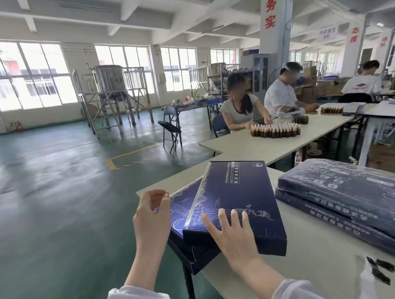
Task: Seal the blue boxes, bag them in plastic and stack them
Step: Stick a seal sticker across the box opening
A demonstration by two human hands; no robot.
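Pinching the corner of a clear, glossy plastic bag (183, 200), the left hand (152, 212) has its fingers curled on the film, out past the table's edge. Just right of it, a flat dark-blue printed cardboard box (237, 193) lies under the right hand (233, 236), whose straight, spread fingers press on its near end. Beneath it, a second dark box (197, 252) juts over the edge of the pale tabletop (312, 264). Well to the right of that hand, two bagged blue boxes (345, 194) lie stacked. The box looks stiff and light but broad, best gripped along its long sides. The film looks limp and slippery, so it should be held taut at its mouth.
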